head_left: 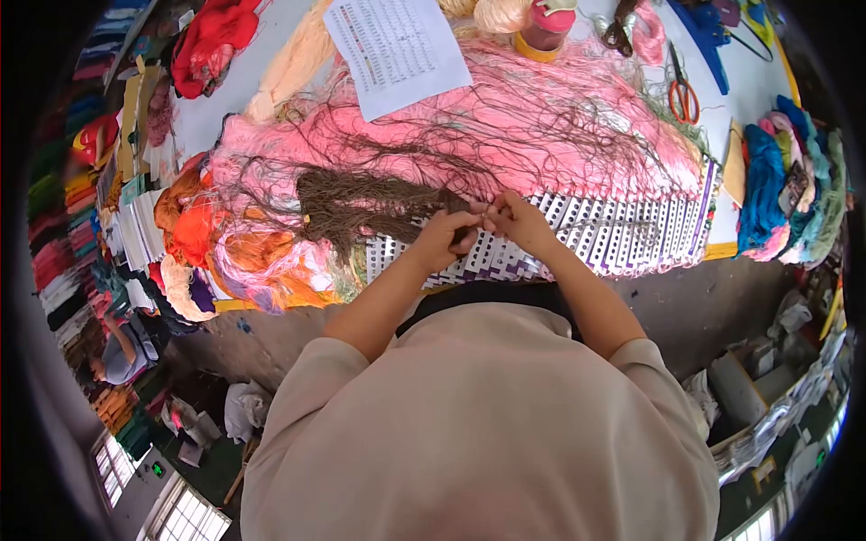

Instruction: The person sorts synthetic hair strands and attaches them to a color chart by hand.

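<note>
My left hand [448,236] is closed around the right end of a dark brown skein of thread [352,207], whose loose strands spread leftward over the table. Close beside it, my right hand [520,221] is pinched at the fingertips, almost meeting the left fingers; whatever is between them is too fine to make out. Under and beside both hands runs a row of white perforated cards [622,236] with purple strips among them. Behind the cards lies a wide mass of pink threads [388,144], with thin brown strands strewn across it.
A printed sheet [397,54] rests on the pink threads. Scissors [683,99] with orange handles lie at the right. Red yarn [212,45], orange yarn [189,225] and blue yarn [760,180] sit around the table's sides. A thread cone [548,27] stands at the back.
</note>
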Demonstrator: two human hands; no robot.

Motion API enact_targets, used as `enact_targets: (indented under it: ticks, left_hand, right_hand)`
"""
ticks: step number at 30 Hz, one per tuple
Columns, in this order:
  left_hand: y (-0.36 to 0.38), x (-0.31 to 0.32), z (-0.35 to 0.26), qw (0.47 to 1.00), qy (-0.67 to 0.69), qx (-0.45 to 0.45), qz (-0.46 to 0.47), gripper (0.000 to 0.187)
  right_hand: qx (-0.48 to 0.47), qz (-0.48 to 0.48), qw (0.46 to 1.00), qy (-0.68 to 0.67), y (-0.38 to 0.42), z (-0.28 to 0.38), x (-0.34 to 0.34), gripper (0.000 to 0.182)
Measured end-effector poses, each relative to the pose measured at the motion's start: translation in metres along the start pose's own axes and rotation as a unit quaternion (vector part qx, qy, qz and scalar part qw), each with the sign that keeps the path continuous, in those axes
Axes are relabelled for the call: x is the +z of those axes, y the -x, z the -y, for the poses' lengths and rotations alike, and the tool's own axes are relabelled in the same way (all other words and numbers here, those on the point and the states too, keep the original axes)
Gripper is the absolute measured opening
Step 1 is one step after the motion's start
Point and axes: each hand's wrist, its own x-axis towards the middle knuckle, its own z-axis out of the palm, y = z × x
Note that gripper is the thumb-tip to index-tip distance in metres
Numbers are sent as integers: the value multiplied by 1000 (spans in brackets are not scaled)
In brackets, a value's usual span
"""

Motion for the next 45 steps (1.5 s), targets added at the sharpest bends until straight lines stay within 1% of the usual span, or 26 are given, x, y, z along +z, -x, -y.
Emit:
enact_targets:
  ticks: [1,3,4,6,7,8,9,10,11,12,13,16,18,19,20,21,23,25,26,27,28,30,33,37,40,45]
  left_hand:
    - [-1,7,-2,991,-131,-3,-7,22]
    - [-14,10,7,931,-360,18,-57,29]
    - [-19,7,9,931,-359,20,-57,29]
    - [-29,4,8,731,-677,38,-83,28]
    - [-33,-15,11,634,-756,131,-97,31]
    - [-24,-14,-2,650,-730,171,-126,30]
    - [-12,-16,-18,663,-702,209,-155,29]
    - [5,-20,-45,827,-537,103,-131,25]
    - [27,-23,-77,936,-337,-10,-98,21]
    - [55,-21,-105,957,-283,5,-66,13]
    - [77,-22,-130,968,-203,52,-138,15]
    - [116,-84,-185,956,16,257,-141,19]
    - [128,-88,-195,852,-117,378,-343,28]
    - [135,-71,-192,812,-216,374,-393,40]
    - [138,-68,-186,836,-244,325,-369,42]
    - [139,-65,-180,856,-271,274,-344,44]
    - [129,-31,-151,904,-283,219,-235,44]
    - [109,0,-116,940,-207,212,-170,35]
    - [104,28,-103,953,-136,200,-182,34]
    - [99,33,-91,968,-73,230,-63,34]
    - [93,43,-85,975,5,222,17,37]
    - [91,63,-76,964,44,254,59,44]
    - [94,79,-77,956,-15,238,169,53]
    - [108,98,-77,958,-62,252,121,49]
    - [113,99,-74,957,-52,265,101,42]
    - [116,104,-71,958,-30,270,90,34]
  right_hand:
    - [-1,0,1000,2,0,2,-1,15]
    - [7,39,980,-194,1,5,-1,23]
    - [20,48,985,-163,-2,2,-4,26]
    - [-22,53,989,-136,-9,-17,-1,23]
    - [-63,58,990,-110,-11,-23,-2,20]
    - [-95,30,995,18,-7,-18,-3,24]
    - [-92,27,993,64,-3,-13,-4,26]
    - [-89,24,990,109,2,-3,-6,27]
    - [-93,24,989,116,-1,-6,-4,28]
    - [-94,25,988,116,-2,-8,-4,28]
    - [-90,22,988,126,-4,-9,-3,27]
    - [-68,32,989,127,-9,-12,-1,25]
    - [-60,55,994,72,-20,-22,-2,24]
    - [-6,88,995,-52,-27,-19,-7,30]
    - [48,119,976,-175,-30,-5,-13,37]
    - [18,68,984,-161,-31,8,-17,53]
    - [-66,-64,968,-233,-48,11,-22,64]
    - [-75,-169,969,-162,-51,30,-32,63]
    - [-72,-227,965,-106,-48,43,-33,61]
    - [-76,-233,965,-95,-37,63,-30,44]
    - [-80,-162,969,-171,-20,86,-27,34]
    - [-86,-35,949,-300,22,133,-16,14]
    - [-118,-11,955,-273,65,173,6,16]
    - [-180,-64,949,-251,73,175,14,10]
    - [-129,-63,947,-289,87,181,10,5]
    - [-130,-69,927,-345,98,182,12,5]
